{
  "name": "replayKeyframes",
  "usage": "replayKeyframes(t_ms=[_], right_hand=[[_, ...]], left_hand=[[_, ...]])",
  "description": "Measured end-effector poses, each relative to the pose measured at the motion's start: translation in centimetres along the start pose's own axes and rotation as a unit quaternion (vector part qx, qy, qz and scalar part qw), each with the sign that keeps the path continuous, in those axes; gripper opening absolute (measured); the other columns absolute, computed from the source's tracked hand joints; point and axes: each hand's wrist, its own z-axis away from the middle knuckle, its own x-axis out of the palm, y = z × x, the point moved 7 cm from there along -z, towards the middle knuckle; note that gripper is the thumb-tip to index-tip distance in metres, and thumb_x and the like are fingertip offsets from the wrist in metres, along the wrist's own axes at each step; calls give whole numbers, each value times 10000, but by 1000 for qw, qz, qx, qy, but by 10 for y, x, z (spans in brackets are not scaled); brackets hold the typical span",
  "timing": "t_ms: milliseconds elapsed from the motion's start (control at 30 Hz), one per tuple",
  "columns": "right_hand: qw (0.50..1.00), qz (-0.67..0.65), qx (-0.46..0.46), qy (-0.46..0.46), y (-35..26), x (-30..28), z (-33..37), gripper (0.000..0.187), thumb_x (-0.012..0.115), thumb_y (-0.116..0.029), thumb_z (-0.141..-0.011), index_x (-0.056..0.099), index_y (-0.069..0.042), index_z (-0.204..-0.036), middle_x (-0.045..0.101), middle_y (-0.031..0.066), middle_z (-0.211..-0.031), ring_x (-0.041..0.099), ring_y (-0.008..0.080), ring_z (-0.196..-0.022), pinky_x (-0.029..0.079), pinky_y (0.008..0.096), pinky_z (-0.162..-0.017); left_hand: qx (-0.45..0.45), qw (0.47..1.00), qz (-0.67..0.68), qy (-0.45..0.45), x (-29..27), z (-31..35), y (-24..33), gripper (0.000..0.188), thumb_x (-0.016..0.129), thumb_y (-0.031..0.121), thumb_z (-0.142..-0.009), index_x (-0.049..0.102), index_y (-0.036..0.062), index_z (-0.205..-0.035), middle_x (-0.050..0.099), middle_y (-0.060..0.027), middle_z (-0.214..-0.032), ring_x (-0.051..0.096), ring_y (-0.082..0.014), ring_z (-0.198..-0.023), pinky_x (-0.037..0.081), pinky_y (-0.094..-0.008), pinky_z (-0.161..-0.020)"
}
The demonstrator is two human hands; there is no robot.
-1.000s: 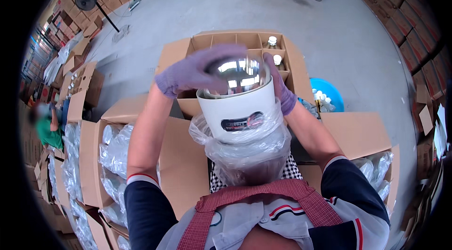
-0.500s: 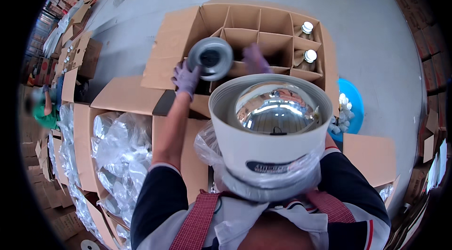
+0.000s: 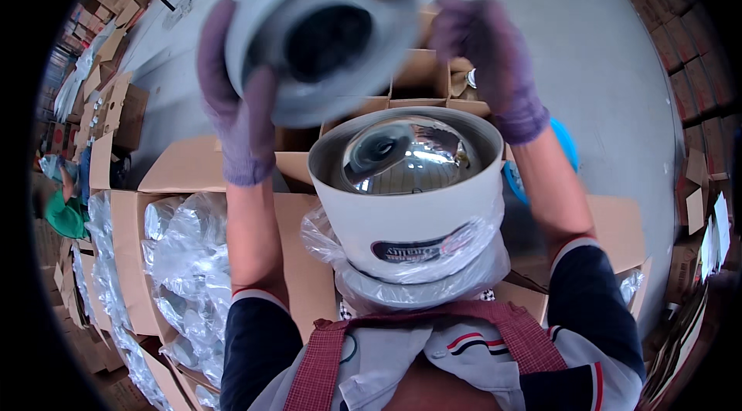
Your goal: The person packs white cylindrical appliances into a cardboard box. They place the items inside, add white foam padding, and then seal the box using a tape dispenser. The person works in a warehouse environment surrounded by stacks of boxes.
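Observation:
Raised over the carton, my left hand [image 3: 239, 94] grips a light grey round hollow casing [image 3: 259, 32] by its left side. The casing is tilted, with a dark centre facing me, and motion blurs it. My right hand [image 3: 487, 55] is up to the right of the casing, apart from it. Its fingers look partly bent but are smeared, and I cannot make out anything in them. Close to my chest stands a white round casing [image 3: 402, 233] with clear plastic film [image 3: 321, 237] around its lower part. A mirrored silver dome [image 3: 410, 156] sits inside its upper rim.
Behind the white casing is a cardboard carton with upright dividers [image 3: 417, 75], partly hidden. At left, an open carton holds plastic-wrapped clear pieces [image 3: 193, 256]. A blue tub [image 3: 564, 144] is at right. Far left, a person in green [image 3: 66, 214] works among stacked boxes.
The grey casing has come up out of the carton area in my left hand and now looks larger and nearer. My right hand has lifted from the dividers and moved right.

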Motion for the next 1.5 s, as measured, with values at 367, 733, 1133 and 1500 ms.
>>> replayKeyframes(t_ms=[367,733,1133,1500], right_hand=[[990,79,-62,93,-32,31,76,408,328,-239,-973,574,67,-863,646,150,-922,598,238,-912,463,282,-834],[989,-65,-132,-29,0,29,89,373,370,-195,-932,592,70,-793,609,166,-824,561,258,-864,352,370,-982],[974,193,-116,-26,-65,66,87,485,344,-375,-925,639,10,-911,656,142,-965,617,216,-905,438,314,-885],[947,245,-5,-208,-90,72,100,343,435,-251,-926,620,2,-1066,660,112,-967,602,161,-875,457,283,-826]], left_hand=[[-106,944,28,-312,58,32,25,545,636,232,-549,614,-68,-1004,633,-210,-993,627,-303,-911,460,-357,-853],[-31,944,-83,-319,73,57,49,367,582,200,-689,624,-45,-959,639,-192,-992,607,-303,-958,446,-354,-852],[16,947,-102,-305,42,46,14,357,349,190,-942,600,4,-1116,548,-140,-1228,526,-213,-1128,402,-316,-952],[-210,950,-7,-230,-2,85,15,476,383,280,-960,373,-15,-1334,478,-118,-1291,467,-187,-1175,355,-323,-1013]])
